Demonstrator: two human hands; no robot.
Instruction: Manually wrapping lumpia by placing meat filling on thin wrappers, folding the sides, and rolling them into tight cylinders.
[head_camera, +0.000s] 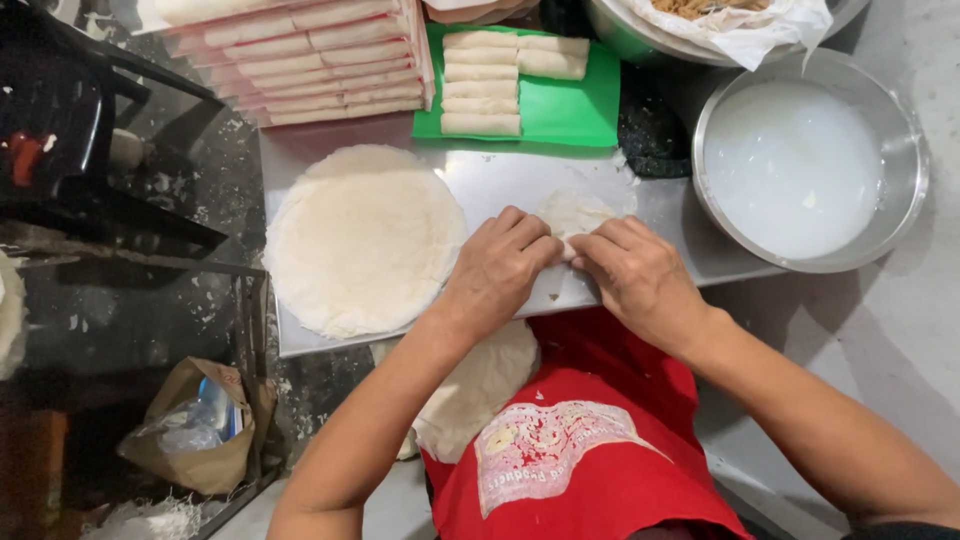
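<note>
Pale, thin wrapper dough (573, 212) lies on the steel tabletop (500, 180) right under both hands, its free edge showing as a rounded flap at twelve o'clock from the fingertips. The left hand (497, 270) and right hand (640, 280) sit knuckle to knuckle, fingers curled down and pressed onto the near edge of the wrapper, so each grip is closed on the dough rather than open; what sits inside the fold is hidden under the fingers. The roll's long axis seems to run from nine to three o'clock, across the person's front, with the loose part of the sheet lying away from the body. Both hands are equally near, one at each half of the roll. At nine o'clock from the left hand, just beside it, rests a round stack of flat wrappers (362, 240). At twelve o'clock, well apart, finished rolls (485, 85) lie side by side on a green board (580, 110). At two o'clock from the right hand stands a steel bowl (905, 170) of white liquid. A red apron (590, 440) covers the lap below the tabletop's near edge.
</note>
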